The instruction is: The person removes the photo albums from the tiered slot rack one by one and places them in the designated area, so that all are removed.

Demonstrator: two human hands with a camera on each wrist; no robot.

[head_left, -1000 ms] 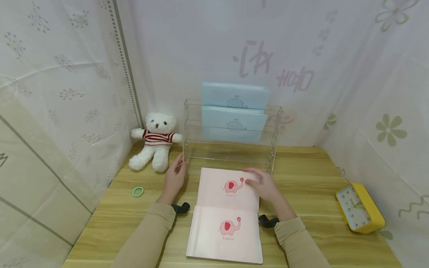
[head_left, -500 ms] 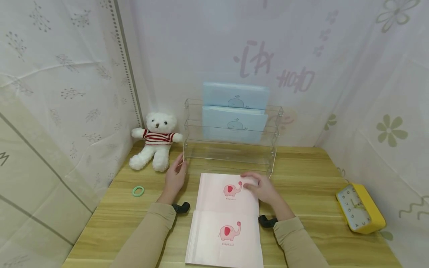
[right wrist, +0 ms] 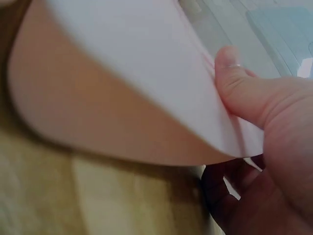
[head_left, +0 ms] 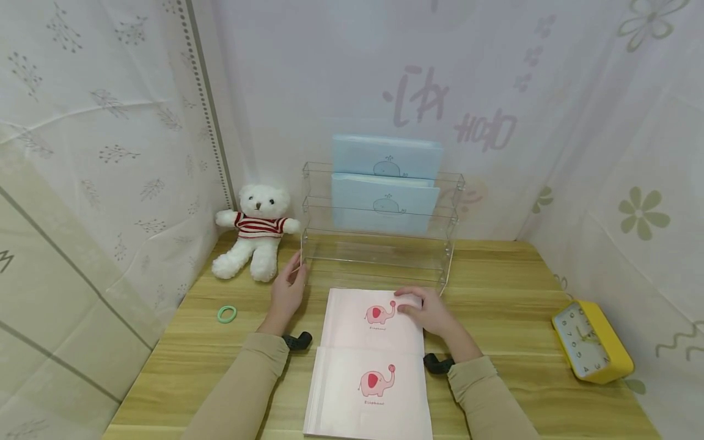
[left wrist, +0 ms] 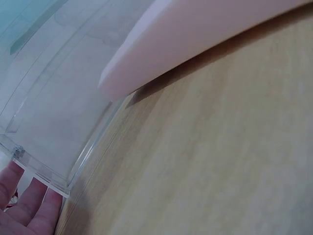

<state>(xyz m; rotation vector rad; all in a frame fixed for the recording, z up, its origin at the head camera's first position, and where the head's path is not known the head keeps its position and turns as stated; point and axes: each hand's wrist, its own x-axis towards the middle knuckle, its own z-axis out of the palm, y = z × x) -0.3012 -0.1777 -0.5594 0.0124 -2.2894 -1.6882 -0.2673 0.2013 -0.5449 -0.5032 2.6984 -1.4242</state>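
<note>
My right hand pinches the far right corner of a pink notebook with an elephant on its cover. In the right wrist view the thumb lies on the cover and the other fingers curl below, with the corner lifted off the table. A second pink elephant notebook lies nearer me, against the lower part of the first. My left hand touches the left side of a clear acrylic rack, its fingers extended against the outer side panel in the left wrist view.
Blue whale notebooks stand in the rack's upper tiers. A white teddy bear in a striped shirt sits left of the rack. A green ring lies at left on the wooden table, and a yellow alarm clock stands at right.
The pink notebooks have slid a little toward me, away from the rack, and my right hand has moved back with them. The left hand stays at the rack.
</note>
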